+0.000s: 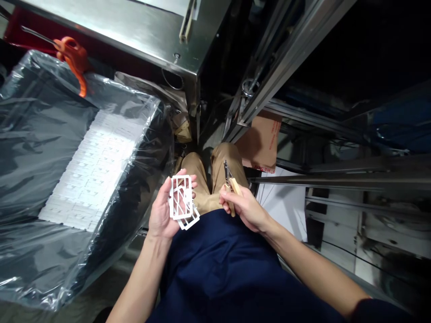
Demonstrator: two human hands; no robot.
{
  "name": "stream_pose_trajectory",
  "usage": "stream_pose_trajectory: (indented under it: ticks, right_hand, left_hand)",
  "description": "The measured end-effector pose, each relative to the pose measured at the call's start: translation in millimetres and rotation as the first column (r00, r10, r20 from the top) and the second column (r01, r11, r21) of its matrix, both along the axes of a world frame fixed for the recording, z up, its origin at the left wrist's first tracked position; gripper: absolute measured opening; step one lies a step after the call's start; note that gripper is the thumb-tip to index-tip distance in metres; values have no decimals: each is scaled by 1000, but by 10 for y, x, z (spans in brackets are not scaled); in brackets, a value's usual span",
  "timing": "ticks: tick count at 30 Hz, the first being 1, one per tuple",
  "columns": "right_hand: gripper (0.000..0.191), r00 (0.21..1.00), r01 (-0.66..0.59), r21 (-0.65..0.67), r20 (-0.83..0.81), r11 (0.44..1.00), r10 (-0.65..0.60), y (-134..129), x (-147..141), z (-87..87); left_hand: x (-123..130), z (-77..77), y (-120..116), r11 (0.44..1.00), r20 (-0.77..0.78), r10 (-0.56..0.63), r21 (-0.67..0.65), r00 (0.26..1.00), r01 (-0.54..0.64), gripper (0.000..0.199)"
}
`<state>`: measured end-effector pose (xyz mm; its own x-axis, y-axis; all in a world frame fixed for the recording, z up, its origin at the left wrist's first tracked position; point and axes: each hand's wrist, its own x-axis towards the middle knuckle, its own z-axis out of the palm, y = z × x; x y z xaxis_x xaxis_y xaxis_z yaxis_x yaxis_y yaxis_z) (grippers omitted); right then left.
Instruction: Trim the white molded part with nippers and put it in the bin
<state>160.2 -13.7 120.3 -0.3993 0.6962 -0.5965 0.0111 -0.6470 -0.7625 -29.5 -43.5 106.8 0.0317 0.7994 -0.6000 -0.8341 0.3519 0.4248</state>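
Two white plastic frames (181,197) with cut-out openings lie one over the other, askew, in my left hand (162,211). My thumb rests along their left edge and the fingers curl behind them. In my right hand (247,206) is a pair of nippers (231,181) with pale yellow handles, the dark jaws pointing up and away from me. The nippers and the frames are apart, both above my lap. To the left, a bin lined with clear plastic (131,215) holds rows of white flat parts (90,170).
An orange-handled tool (72,58) hangs over the bin's far rim, near a red tray (30,27). A steel table (141,36) with another yellow-handled tool (186,27) stands ahead. Metal framing (286,67), a cardboard box (261,139) and white sheets (283,202) are at the right.
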Motion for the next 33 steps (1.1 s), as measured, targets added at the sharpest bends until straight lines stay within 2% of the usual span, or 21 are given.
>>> stream_pose_trajectory:
  ticks: [5,9,11,15,17,19,21,23,25,29,33]
  right_hand:
    - [27,998,-55,7,43,998,55,-36,-67,6]
    - [30,991,-91,59,100,994,85,-95,-181,42]
    - [33,986,-114,113,131,987,99,-117,-265,52]
    - [40,986,-95,192,154,977,65,-77,-406,29]
    - [40,999,-35,139,30,990,31,-13,-403,-14]
    - [39,980,-9,-15,-201,1000,6,58,-329,-83]
    - [41,907,-50,-213,-419,976,-45,120,-206,-172]
    - [44,830,-94,-354,-544,930,-124,165,-76,-258]
    - [45,780,-101,-408,-598,907,-182,200,21,-319]
    - [49,733,-103,-429,-643,897,-224,252,75,-348]
    - [47,737,-97,-431,-637,897,-227,256,55,-334]
  left_hand:
    - [-8,-11,-22,1000,53,2,13,999,-2,33]
    - [-2,-20,-29,1000,18,4,-8,1000,-4,31]
    - [32,-21,-14,1000,-48,7,-12,999,-8,29]
    - [163,15,56,999,-301,29,25,953,-22,27]
    - [219,54,107,999,-370,37,20,928,-32,29]
    - [237,95,160,999,-371,39,0,928,-42,30]
    - [212,119,208,998,-352,34,-33,935,-49,28]
    - [158,108,248,994,-330,31,-93,943,-65,19]
    - [99,66,275,979,-265,25,-186,964,-77,13]
    - [18,-35,273,954,-84,31,-295,996,-55,25]
    - [2,-88,243,959,-123,36,-274,992,-69,15]
